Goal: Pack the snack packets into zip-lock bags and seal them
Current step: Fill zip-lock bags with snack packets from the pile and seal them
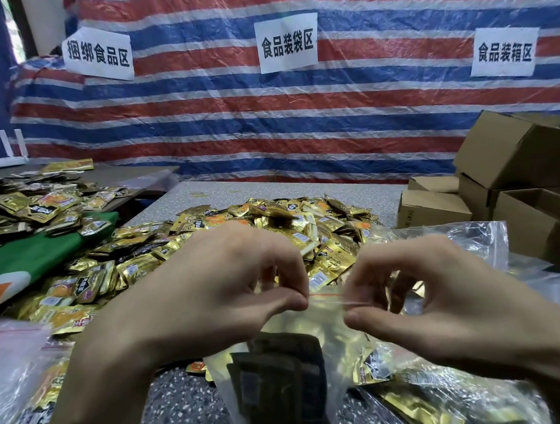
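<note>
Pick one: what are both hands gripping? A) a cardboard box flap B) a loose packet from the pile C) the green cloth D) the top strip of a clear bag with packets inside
D: left hand and right hand each pinch the zip-lock bag along its red-lined top edge, snack packets inside.
</note>
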Tool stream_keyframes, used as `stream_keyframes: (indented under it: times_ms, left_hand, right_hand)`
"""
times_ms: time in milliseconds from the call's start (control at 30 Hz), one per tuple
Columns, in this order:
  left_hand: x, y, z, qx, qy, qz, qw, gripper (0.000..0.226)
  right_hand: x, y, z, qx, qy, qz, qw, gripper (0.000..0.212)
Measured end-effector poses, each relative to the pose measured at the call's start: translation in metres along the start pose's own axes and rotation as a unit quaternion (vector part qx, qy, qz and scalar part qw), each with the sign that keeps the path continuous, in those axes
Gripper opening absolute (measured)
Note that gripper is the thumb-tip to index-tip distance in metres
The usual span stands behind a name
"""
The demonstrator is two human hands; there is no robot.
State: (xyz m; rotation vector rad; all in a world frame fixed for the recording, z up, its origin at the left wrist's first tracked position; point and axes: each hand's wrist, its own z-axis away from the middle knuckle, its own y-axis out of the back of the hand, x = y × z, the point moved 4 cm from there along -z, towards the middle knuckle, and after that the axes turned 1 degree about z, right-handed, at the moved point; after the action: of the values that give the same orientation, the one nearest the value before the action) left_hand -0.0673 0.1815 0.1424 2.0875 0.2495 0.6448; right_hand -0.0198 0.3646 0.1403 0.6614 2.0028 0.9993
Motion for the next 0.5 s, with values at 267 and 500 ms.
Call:
stream_keyframes:
  times_ms: [267, 500]
  left_hand:
    - [0.008, 0.0, -0.0003, -0.019, -0.041, 0.026, 0.999, 0.008]
    - [0.0035, 0.0013, 0.0009, -0.024, -0.036, 0.046, 0.998, 0.006]
  right_hand:
    - [0.0004, 0.004, -0.0012, 0.026, 0.017, -0.018, 0.999, 0.01]
    - [-0.001, -0.005, -0.0022, -0.004, 0.012, -0.003, 1.0, 0.012]
